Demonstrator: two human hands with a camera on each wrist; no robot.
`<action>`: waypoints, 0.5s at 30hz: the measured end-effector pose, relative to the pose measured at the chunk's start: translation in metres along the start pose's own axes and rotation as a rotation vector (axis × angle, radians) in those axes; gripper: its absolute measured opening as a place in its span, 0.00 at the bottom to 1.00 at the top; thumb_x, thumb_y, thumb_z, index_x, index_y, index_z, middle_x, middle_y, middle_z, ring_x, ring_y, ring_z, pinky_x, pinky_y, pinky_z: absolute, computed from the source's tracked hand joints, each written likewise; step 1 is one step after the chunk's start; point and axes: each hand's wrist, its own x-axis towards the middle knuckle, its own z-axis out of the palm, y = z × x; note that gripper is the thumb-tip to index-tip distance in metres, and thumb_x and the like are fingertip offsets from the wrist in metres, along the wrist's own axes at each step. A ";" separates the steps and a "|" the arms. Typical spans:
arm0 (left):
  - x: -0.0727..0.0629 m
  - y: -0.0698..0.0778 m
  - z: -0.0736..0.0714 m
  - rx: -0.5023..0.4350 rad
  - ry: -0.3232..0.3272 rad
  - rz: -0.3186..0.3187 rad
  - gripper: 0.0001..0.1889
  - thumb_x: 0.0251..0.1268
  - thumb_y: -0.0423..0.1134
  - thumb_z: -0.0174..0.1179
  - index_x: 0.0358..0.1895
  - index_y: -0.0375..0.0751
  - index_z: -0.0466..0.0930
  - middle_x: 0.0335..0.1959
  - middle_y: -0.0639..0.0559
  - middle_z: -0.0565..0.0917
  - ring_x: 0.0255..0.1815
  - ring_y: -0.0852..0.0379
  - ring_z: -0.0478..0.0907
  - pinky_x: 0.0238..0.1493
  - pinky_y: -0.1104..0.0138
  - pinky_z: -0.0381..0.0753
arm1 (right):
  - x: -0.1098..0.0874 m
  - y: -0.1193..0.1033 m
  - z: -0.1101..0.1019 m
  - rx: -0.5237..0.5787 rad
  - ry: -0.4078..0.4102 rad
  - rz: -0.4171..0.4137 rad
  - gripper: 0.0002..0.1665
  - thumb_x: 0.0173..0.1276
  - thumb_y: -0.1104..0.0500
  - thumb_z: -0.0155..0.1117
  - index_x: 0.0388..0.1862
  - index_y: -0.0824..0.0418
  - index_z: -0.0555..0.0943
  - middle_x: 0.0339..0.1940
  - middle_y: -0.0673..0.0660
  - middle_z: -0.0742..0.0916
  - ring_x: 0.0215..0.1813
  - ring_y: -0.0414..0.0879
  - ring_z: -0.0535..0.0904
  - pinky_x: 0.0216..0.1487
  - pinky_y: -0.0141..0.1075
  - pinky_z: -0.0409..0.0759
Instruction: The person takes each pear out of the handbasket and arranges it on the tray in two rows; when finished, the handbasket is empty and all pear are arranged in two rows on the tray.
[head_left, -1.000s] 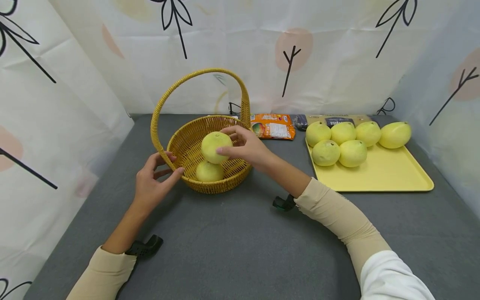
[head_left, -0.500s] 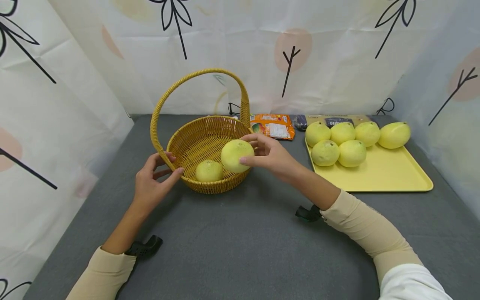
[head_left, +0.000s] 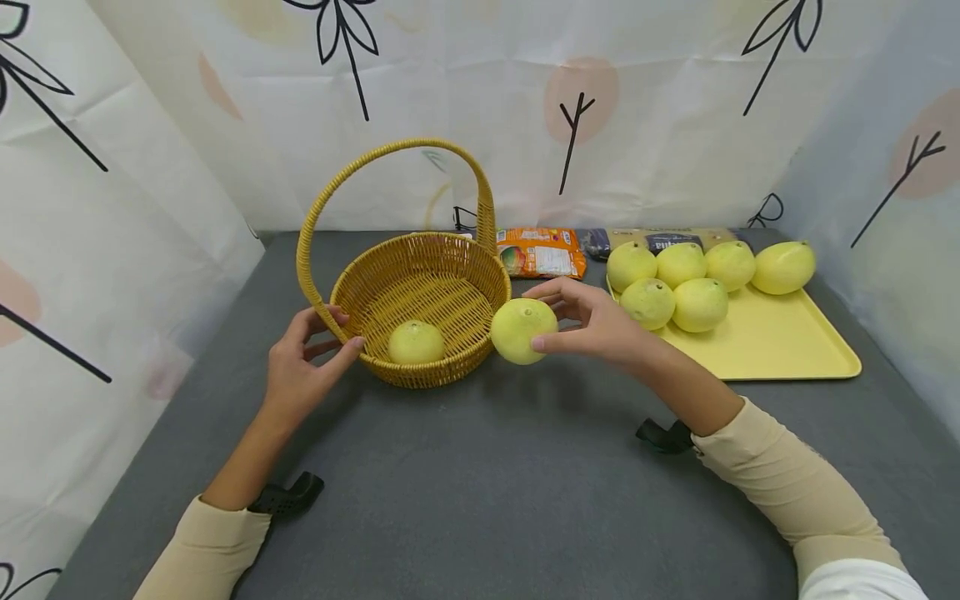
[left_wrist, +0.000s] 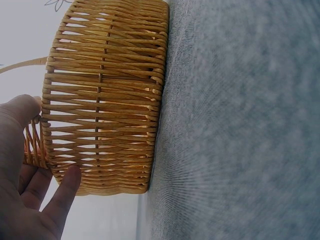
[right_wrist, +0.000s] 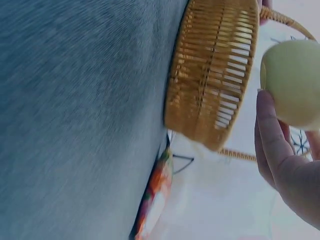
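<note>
My right hand [head_left: 592,321] holds a round, pale yellow-green fruit [head_left: 517,333], thumb in front and fingers behind it. The fruit is in the air just right of the wicker basket [head_left: 480,354]; the right wrist view shows fingertips against this fruit [right_wrist: 295,82]. My left hand [head_left: 303,362] grips the basket's left side, where the tall handle meets the rim. In the left wrist view, a thumb and fingers lie on either side of the basket wall [left_wrist: 100,115]. One similar fruit [head_left: 416,342] lies inside the basket, toward the front.
A yellow tray [head_left: 795,342] at right bears several similar fruits [head_left: 701,304], bunched at its left and back. Behind it lies a long packet [head_left: 667,241]. An orange packet [head_left: 542,252] is right of the basket. A printed cloth backdrop [head_left: 675,125] rises behind the grey table [head_left: 480,500].
My right hand has carried the fruit from over the basket's middle, out past its right rim, toward the tray. The left hand has kept its grip on the basket.
</note>
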 end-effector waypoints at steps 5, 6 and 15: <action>-0.001 -0.002 0.000 -0.015 -0.002 -0.014 0.24 0.51 0.16 0.69 0.53 0.21 0.75 0.49 0.32 0.80 0.48 0.42 0.80 0.45 0.70 0.86 | -0.015 0.001 -0.015 -0.023 -0.004 0.017 0.31 0.63 0.64 0.74 0.65 0.60 0.75 0.59 0.59 0.80 0.57 0.56 0.80 0.54 0.46 0.83; -0.001 -0.002 0.000 -0.018 -0.003 -0.012 0.23 0.51 0.16 0.69 0.53 0.21 0.75 0.49 0.32 0.80 0.48 0.41 0.80 0.45 0.70 0.86 | -0.019 0.002 -0.019 -0.027 0.000 0.019 0.31 0.64 0.65 0.73 0.65 0.61 0.75 0.59 0.59 0.80 0.57 0.56 0.80 0.54 0.46 0.83; 0.000 -0.002 0.001 -0.017 0.002 0.011 0.23 0.50 0.15 0.69 0.52 0.20 0.75 0.48 0.32 0.80 0.49 0.59 0.80 0.45 0.72 0.85 | -0.043 -0.002 -0.054 -0.027 0.119 0.032 0.28 0.70 0.68 0.65 0.68 0.59 0.74 0.61 0.61 0.76 0.53 0.53 0.81 0.47 0.37 0.83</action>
